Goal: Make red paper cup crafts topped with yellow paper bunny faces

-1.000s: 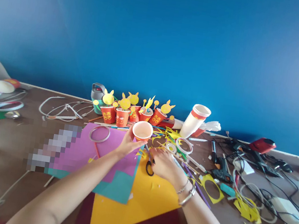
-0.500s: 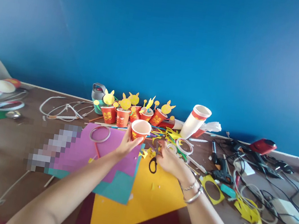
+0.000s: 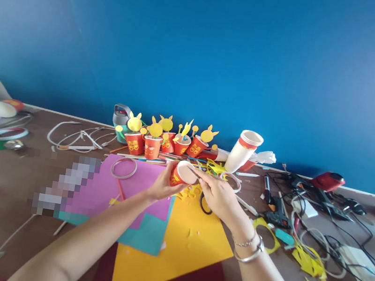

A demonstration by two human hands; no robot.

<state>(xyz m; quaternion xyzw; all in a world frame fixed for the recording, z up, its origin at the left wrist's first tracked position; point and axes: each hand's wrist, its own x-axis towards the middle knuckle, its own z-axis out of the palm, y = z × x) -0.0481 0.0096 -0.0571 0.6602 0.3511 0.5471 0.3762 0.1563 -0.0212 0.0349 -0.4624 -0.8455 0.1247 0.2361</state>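
Observation:
My left hand [image 3: 161, 185] is wrapped round a red paper cup [image 3: 176, 178] with yellow print. The cup is tilted, its white round end turned up and to the right; whether this is base or mouth I cannot tell. My right hand [image 3: 219, 197] grips black-handled scissors [image 3: 204, 204], one handle loop hanging below the palm. The scissors' tip is at the cup's white end, partly hidden by my fingers. Below both hands lie a yellow paper sheet [image 3: 170, 247], a purple sheet [image 3: 98, 188] and a teal sheet [image 3: 147, 236].
Red cups [image 3: 152, 148] with yellow paper figures stand along the wall. A white cup stack [image 3: 242, 151] leans right of them. Glue gun [image 3: 277, 214], cables [image 3: 330, 248] and yellow paper scraps [image 3: 310, 263] cover the right side. A tape roll [image 3: 124, 167] rests on the purple sheet.
My left hand has tipped the cup and brought it right and slightly down. My right hand has raised the scissors to the cup's white end.

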